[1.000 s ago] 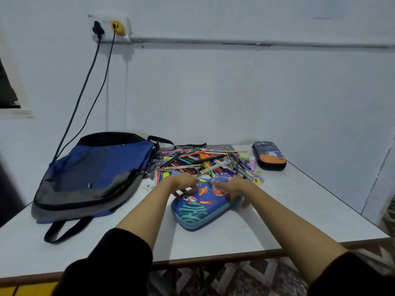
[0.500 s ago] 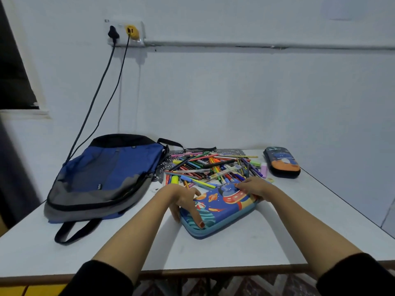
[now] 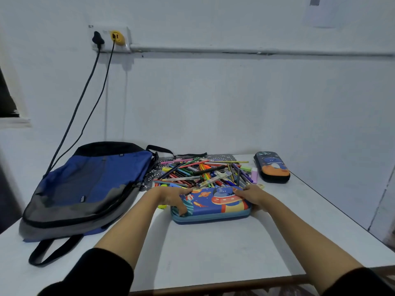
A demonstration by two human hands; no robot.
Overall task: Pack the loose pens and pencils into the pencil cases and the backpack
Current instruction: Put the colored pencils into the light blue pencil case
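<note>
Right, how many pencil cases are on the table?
2. A blue case near the front, held by the left hand and right hand; a dark case at the far right. The pen pile may hide more.

Table [image 3: 213,248] holds backpack [image 3: 89,184], blue case [image 3: 213,205], dark case [image 3: 272,167], pens [image 3: 203,171], perhaps a mat [image 3: 152,176].

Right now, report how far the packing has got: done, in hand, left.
Done: nothing packed that shows; the pens and pencils lie in a loose pile on the table. In hand: the left hand and right hand grip the ends of the closed space-print pencil case. Left: open it, fill it and the dark pencil case, then the backpack.
</note>
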